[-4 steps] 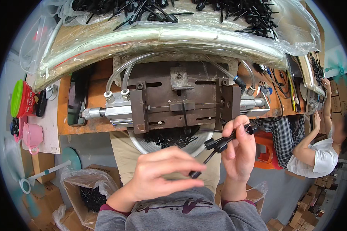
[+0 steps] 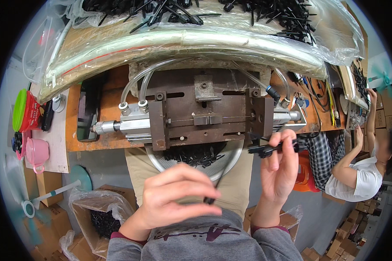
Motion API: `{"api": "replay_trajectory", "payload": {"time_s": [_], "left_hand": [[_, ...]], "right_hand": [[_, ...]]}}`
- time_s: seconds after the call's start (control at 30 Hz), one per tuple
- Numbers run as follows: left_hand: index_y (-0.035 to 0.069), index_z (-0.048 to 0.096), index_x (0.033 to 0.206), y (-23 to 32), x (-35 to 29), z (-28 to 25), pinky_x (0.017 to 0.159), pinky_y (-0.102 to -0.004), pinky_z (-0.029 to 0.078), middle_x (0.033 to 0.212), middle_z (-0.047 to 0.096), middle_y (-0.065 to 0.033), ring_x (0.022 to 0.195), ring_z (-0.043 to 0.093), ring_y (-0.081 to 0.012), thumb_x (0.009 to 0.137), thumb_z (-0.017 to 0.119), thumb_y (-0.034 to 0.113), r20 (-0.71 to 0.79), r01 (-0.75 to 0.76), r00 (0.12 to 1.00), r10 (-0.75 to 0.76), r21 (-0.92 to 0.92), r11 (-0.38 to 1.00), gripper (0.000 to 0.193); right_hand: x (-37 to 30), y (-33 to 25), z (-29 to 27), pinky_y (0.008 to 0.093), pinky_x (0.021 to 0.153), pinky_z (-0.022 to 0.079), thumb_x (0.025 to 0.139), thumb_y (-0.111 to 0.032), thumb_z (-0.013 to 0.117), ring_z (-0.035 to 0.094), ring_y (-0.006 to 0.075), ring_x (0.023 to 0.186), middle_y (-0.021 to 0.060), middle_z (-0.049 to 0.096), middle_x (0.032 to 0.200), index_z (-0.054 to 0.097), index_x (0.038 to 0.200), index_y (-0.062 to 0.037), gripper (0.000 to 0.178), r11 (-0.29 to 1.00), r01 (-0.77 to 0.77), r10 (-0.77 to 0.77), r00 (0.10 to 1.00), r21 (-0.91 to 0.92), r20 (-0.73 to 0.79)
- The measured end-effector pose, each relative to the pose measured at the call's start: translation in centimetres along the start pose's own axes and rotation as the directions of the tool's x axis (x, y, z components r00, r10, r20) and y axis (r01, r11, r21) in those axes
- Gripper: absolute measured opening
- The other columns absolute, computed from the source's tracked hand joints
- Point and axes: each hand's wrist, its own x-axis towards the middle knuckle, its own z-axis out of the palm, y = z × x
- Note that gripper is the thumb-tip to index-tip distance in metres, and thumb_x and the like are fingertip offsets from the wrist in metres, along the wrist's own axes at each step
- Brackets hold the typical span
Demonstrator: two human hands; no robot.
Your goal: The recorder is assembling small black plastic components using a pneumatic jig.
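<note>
My left hand (image 2: 176, 195) is in front of my lap, its thumb and fingers loosely around a thin black rod piece (image 2: 209, 200) with a small block at its lower end. The rod slants up to the right and is blurred. To the right, my right hand (image 2: 278, 167) pinches several black rod pieces with thick heads (image 2: 265, 150). Straight ahead stands a brown metal fixture (image 2: 207, 134) with a small central block (image 2: 207, 119) and a silver cylinder (image 2: 134, 127) on its left. Under the fixture's front edge, a white basket (image 2: 158, 164) holds many black pieces.
Plastic film and a padded roll (image 2: 183, 42) edge a heap of black pieces (image 2: 283, 19) at the back. Clear air hoses (image 2: 130, 87) arch over the fixture. A pink cup (image 2: 37, 152) stands left. At right, a co-worker (image 2: 353, 178) sits at the bench.
My left hand has drawn slightly left with its rod piece, away from the bunch. My right hand has shifted right with its pieces. The black piece in the fixture's middle is gone from there.
</note>
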Motion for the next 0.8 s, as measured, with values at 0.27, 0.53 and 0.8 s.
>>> {"api": "replay_trajectory", "payload": {"time_s": [0.27, 0.53, 0.8], "left_hand": [[0.002, 0.069, 0.090, -4.1, 1.1, 2.5, 0.057, -0.0250, 0.049, 0.116, 0.065, -0.0148, 0.066, 0.064, -0.0165, 0.066, 0.077, 0.006, -0.003, -0.113, 0.984, 0.177, 0.758, 0.643, 0.026], [0.003, 0.070, 0.092, -4.1, 1.9, 2.1, 0.054, -0.0248, 0.045, 0.118, 0.066, -0.0101, 0.058, 0.060, -0.0144, 0.067, 0.077, 0.009, 0.008, -0.094, 0.989, 0.148, 0.808, 0.582, 0.027], [0.005, 0.071, 0.102, -0.9, 1.9, 1.5, 0.064, -0.0262, 0.050, 0.110, 0.068, -0.0098, 0.074, 0.064, -0.0154, 0.070, 0.074, 0.011, 0.132, -0.347, 0.925, 0.358, 0.678, 0.648, 0.032]], "right_hand": [[-0.7, -0.2, 0.7, 0.0207, 0.048, 0.041, 0.098, -0.009, 0.049, 0.050, 0.0106, 0.053, 0.0175, 0.061, 0.097, 0.047, 0.103, -0.0042, 0.007, 0.994, 0.046, -0.043, 0.999, -0.097, 0.027], [-0.8, 0.0, 0.7, 0.0204, 0.048, 0.042, 0.099, -0.010, 0.048, 0.049, 0.0108, 0.051, 0.0191, 0.059, 0.098, 0.045, 0.099, -0.0037, 0.007, 0.997, -0.001, 0.006, 0.998, -0.083, 0.060], [-1.3, 0.0, 1.3, 0.0210, 0.047, 0.039, 0.096, -0.007, 0.049, 0.046, 0.0112, 0.051, 0.0192, 0.058, 0.093, 0.045, 0.095, -0.0021, 0.007, 0.990, -0.079, 0.090, 0.991, -0.113, 0.095]]}}
